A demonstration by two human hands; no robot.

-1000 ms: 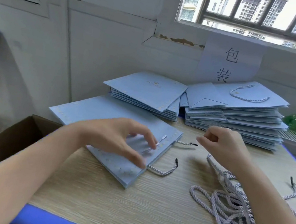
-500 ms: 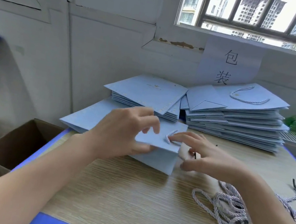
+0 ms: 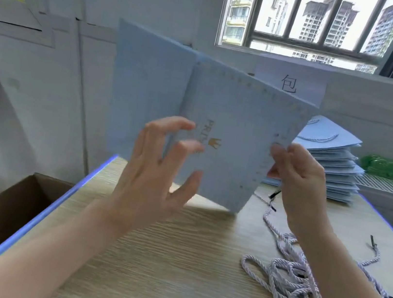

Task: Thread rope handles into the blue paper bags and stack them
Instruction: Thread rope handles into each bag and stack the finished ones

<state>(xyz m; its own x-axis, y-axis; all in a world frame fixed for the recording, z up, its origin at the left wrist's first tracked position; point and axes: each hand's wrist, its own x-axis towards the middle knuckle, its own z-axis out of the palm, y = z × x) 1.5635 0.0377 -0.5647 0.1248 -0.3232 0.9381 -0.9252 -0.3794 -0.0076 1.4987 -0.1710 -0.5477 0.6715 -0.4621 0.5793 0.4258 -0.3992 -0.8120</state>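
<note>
A cardboard box [image 3: 15, 208] sits beside the blue-edged wooden table [image 3: 148, 256]. The left hand [image 3: 159, 171] is spread open against the raised blue paper bag [image 3: 231, 133]; the right hand [image 3: 298, 179] pinches its edge. Rope handles [image 3: 298, 279] lie tangled at right, stacked bags [image 3: 335, 169] under the barred window [image 3: 323, 25].

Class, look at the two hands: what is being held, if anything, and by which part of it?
The right hand pinches the raised blue paper bag at its right edge. The left hand is spread open against the bag's face, not gripping.
</note>
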